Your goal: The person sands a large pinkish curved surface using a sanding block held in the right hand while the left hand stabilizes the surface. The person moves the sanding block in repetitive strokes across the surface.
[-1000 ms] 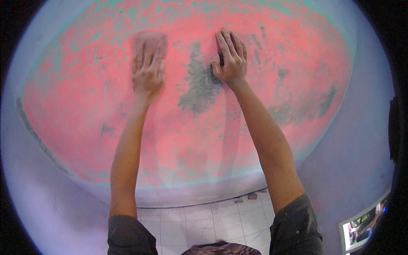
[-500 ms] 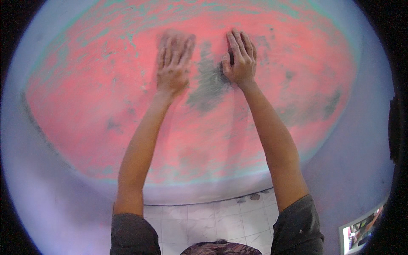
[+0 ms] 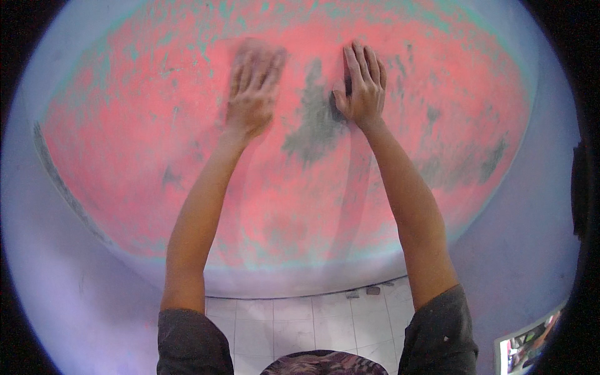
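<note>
Both arms reach up and forward to a broad wall (image 3: 406,147), coloured pink-red with green streaks and grey smudges. My left hand (image 3: 251,106) lies palm-down on it, fingers stretched and slightly apart, smeared by motion; a blurred darker patch shows around its fingertips. My right hand (image 3: 365,94) rests flat to the right, fingers extended upward, thumb out to the side. Something dark shows at the edge of this palm, by the thumb; I cannot tell whether it is a flat pad or shadow. A large grey patch (image 3: 311,122) lies between the hands.
Pale tiled floor (image 3: 294,325) meets the wall's base, where a few small dark chunks (image 3: 373,290) lie. At the lower right is a white-framed pane (image 3: 525,347) with a cluttered scene in it. A dark object (image 3: 579,190) stands at the right edge.
My left hand has slid a little to the left across the wall, away from the grey patch. The right hand keeps nearly the same place beside the patch; the view has shifted slightly.
</note>
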Motion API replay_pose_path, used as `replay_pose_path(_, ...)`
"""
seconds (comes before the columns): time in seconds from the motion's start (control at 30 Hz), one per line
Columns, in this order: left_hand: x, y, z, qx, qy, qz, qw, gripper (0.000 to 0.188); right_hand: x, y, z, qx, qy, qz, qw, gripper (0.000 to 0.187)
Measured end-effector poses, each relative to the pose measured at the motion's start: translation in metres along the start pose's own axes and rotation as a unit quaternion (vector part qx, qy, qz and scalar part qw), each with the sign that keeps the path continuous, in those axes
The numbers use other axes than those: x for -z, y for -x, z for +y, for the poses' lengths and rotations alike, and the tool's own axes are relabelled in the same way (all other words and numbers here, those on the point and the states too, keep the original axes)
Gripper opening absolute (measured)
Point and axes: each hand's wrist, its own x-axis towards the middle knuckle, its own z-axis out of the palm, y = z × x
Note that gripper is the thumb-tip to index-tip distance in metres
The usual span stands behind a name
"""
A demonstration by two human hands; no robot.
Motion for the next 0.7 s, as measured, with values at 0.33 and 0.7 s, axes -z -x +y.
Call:
replay_pose_path(0.33,0.017,0.009,-0.079,0.272,-0.147,0.147,0.940,0.061,0.002,-0.004,-0.006,-0.010,0.021,-0.037,0.999,0.072)
replay_pose_path(0.7,0.012,0.006,-0.043,0.105,-0.041,0.077,0.991,0.061,0.004,-0.010,-0.003,-0.004,0.020,-0.025,0.999,0.073)
